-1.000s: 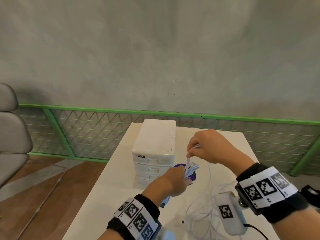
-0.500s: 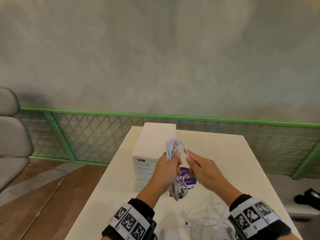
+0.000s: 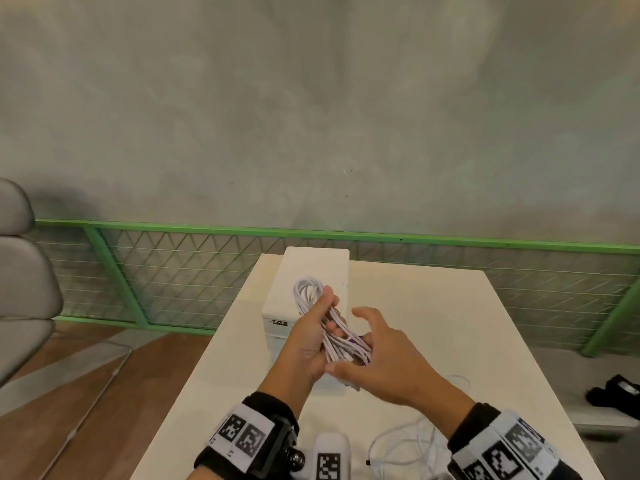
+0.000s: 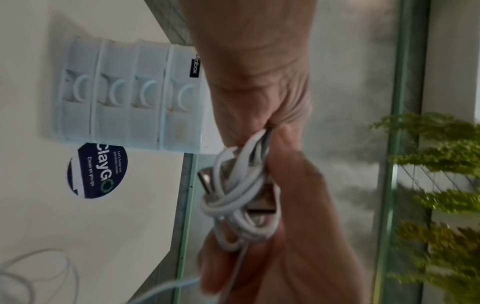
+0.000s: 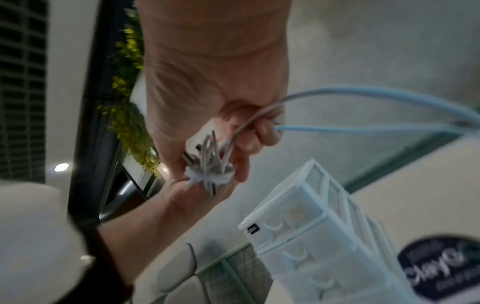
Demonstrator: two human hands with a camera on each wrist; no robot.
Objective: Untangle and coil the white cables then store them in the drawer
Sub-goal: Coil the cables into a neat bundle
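Note:
A coiled bundle of white cable point(image 3: 313, 294) is held upright in the air in front of the white drawer unit point(image 3: 313, 268). My left hand point(image 3: 310, 341) grips the bundle around its middle. My right hand point(image 3: 384, 365) closes on its lower end, thumb underneath and index finger lifted. In the left wrist view the cable point(image 4: 241, 185) loops around itself between both hands, with a metal plug showing. In the right wrist view my right hand point(image 5: 207, 86) curls its fingers round strands of the coil point(image 5: 210, 164). All drawers point(image 4: 130, 98) are closed.
The drawer unit stands at the far left of the white table point(image 3: 433, 323), next to a round dark sticker point(image 4: 97, 170). Another loose white cable point(image 3: 412, 441) lies tangled near the front right. A green mesh railing point(image 3: 207, 233) runs behind the table, and a grey chair point(image 3: 20, 271) stands left.
My right hand has left the coil's top end and dropped to close around its lower end. My left hand has raised the bundle in front of the drawer unit.

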